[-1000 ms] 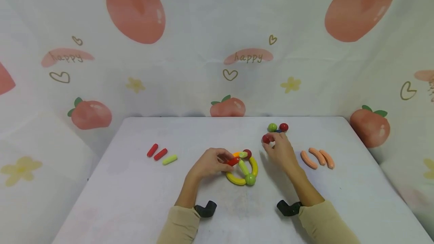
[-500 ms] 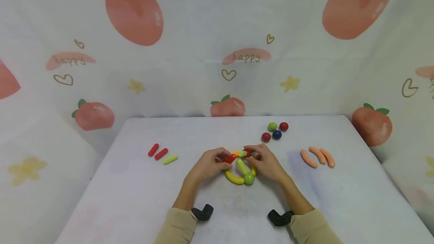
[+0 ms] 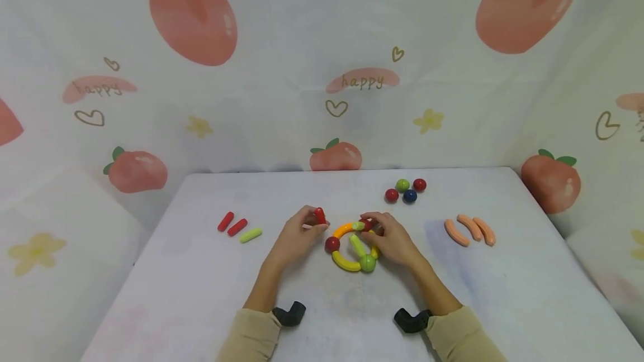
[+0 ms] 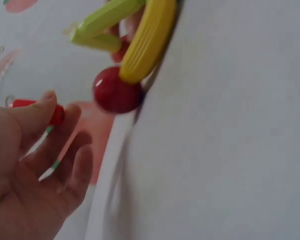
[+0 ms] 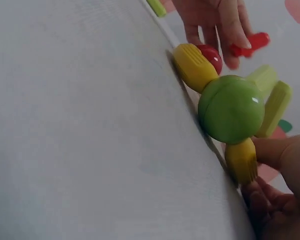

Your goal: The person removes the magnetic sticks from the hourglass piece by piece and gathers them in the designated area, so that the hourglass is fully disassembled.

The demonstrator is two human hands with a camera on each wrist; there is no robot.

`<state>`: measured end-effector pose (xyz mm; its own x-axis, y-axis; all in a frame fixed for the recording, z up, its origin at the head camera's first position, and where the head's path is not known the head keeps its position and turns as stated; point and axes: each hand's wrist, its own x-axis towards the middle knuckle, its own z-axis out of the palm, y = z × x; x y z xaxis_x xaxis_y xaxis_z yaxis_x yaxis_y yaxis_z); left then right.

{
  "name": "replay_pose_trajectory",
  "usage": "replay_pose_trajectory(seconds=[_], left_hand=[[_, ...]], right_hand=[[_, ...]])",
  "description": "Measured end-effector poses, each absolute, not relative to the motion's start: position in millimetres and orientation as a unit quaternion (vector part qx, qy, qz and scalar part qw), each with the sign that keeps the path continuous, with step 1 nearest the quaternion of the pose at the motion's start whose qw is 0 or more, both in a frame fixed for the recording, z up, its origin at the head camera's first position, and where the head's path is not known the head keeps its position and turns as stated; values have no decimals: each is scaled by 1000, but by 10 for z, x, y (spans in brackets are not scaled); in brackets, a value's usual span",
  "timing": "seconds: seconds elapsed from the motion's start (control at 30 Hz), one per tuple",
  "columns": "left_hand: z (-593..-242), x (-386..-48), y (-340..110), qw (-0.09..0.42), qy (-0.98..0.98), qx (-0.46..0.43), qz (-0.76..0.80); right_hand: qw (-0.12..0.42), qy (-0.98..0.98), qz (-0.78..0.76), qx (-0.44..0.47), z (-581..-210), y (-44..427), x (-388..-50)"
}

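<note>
Pinching a red stick [image 3: 320, 215] between thumb and fingers, the left hand [image 3: 296, 237] is holding it clear of the ball-and-curve ring [image 3: 345, 263], just beside it. The right hand [image 3: 392, 240] is gripping the ring's right side. Four balls [image 3: 410, 196] are lying beyond, three pink curves [image 3: 470, 227] farther right.

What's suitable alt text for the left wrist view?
A left hand pinches a short red rod; to its upper right, a red ball touches the end of a ridged, curved yellow rod, near two light-green rods.

Green ball [image 5: 231, 109] between two yellow pieces [image 5: 194, 67]
</note>
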<state>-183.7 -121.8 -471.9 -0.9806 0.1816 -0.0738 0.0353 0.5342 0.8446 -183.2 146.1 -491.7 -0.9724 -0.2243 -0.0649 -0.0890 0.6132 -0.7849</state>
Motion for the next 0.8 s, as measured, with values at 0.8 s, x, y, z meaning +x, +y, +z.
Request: replay_pose_trajectory(seconds=[0.8], left_hand=[[-4588,-2135,-2185,0,951,-52,306]], right_hand=[[138,893,-424,-53,-4836,1627,-1801]])
